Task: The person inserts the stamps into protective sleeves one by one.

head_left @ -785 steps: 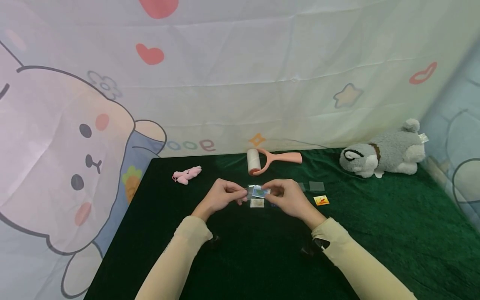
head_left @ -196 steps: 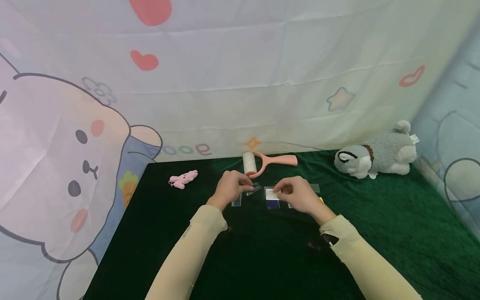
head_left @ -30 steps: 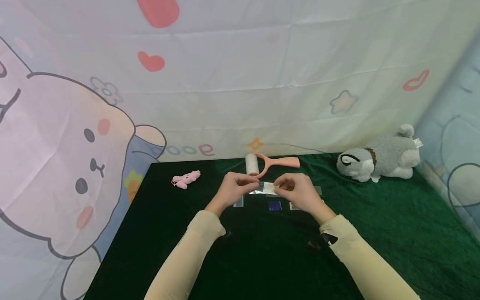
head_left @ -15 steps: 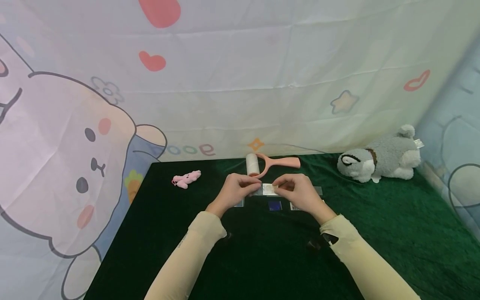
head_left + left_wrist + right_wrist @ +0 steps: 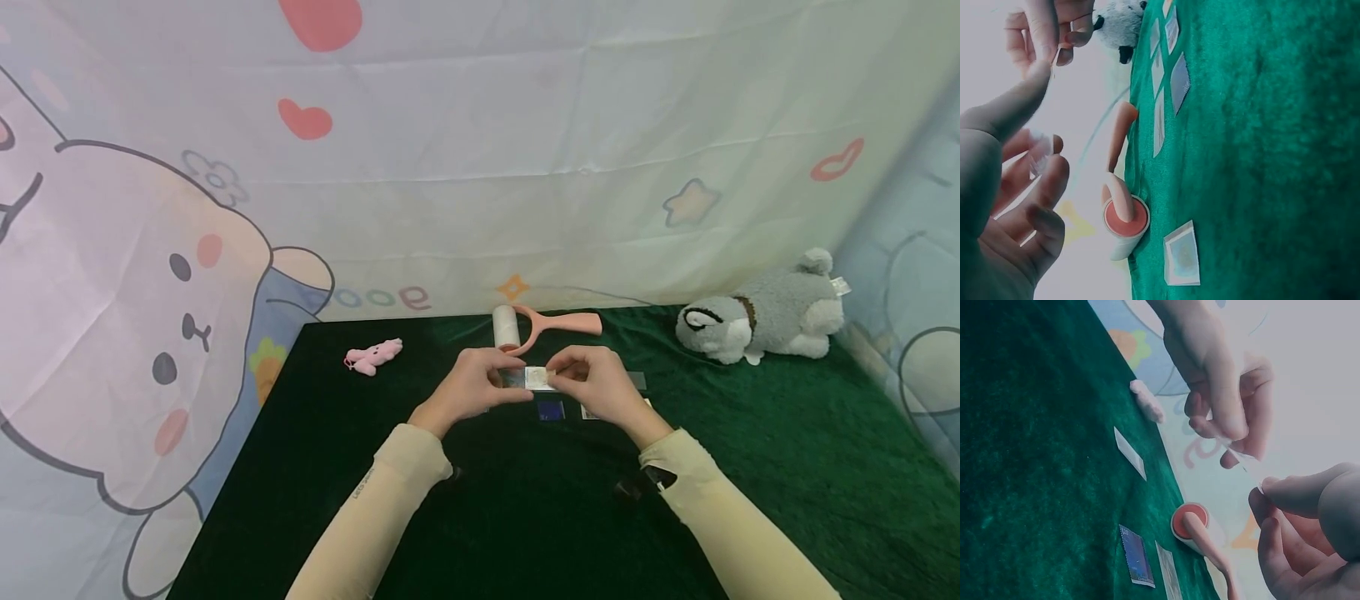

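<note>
In the head view my left hand (image 5: pixel 472 383) holds a small clear sleeve (image 5: pixel 513 379) by its left end, thumb below and forefinger above. My right hand (image 5: pixel 596 383) pinches a pale postage stamp (image 5: pixel 537 378) at its right side. Stamp and sleeve meet between the hands, raised off the cloth; how far the stamp is inside I cannot tell. A dark blue stamp (image 5: pixel 1136 555) with a perforated edge lies below them. A sleeved stamp (image 5: pixel 1182 256) lies on the left, mostly hidden by my left hand in the head view.
Green cloth (image 5: pixel 495 517) covers the table. Behind the hands lies a lint roller (image 5: pixel 570 322) with a pink handle. A small pink plush (image 5: pixel 373 357) lies left, a grey plush (image 5: pixel 787 321) right. Another clear sleeve (image 5: pixel 637 381) and a partly covered stamp (image 5: pixel 589 412) lie near my right hand.
Over the last second my left thumb has come forward under the sleeve's near edge, and the left hand now covers the sleeved stamp. The right hand keeps its pinch, nearly still.
</note>
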A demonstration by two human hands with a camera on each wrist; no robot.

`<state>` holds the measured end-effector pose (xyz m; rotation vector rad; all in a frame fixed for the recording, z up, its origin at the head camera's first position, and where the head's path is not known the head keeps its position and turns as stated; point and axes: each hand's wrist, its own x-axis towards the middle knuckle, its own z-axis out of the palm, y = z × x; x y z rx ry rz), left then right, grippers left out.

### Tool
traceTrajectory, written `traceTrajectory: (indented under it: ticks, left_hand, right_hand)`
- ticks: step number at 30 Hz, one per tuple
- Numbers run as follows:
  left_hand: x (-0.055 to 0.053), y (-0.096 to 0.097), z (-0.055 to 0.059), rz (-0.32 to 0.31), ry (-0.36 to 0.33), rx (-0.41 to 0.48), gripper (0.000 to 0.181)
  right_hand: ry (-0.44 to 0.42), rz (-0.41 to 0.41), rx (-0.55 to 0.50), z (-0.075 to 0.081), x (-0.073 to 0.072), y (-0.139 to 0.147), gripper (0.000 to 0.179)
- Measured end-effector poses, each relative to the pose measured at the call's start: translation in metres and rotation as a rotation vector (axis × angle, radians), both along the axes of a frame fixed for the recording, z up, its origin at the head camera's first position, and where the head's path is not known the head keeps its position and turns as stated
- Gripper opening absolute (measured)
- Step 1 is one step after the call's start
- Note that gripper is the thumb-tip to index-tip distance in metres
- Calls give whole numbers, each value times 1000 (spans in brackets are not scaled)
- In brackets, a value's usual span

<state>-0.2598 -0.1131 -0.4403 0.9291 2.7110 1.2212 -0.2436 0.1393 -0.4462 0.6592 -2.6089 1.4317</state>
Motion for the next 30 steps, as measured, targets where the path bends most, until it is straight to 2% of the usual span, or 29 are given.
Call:
traceTrajectory:
  ticks: [6, 9, 13, 20, 26, 30]
  left_hand:
    - [1, 2, 1, 16, 54, -160, 54]
    - [1, 3, 0, 16, 82, -204, 53]
    - [2, 4, 0, 10, 105, -224, 51]
    - [3, 5, 3, 36, 149, -294, 49]
    - [5, 6, 6, -3, 151, -256, 48]
    - [5, 8, 6, -23, 164, -263, 48]
  right_hand:
    - [-17, 0, 0, 0, 0, 0, 10]
    - [-20, 5, 5, 0, 1, 0, 11]
    - [-20, 14, 4, 0, 2, 0, 11]
    - [-19, 13, 9, 1, 1, -1, 10]
    - [-21, 13, 11, 1, 1, -2, 10]
    - [-21, 24, 17, -2, 1, -3, 11]
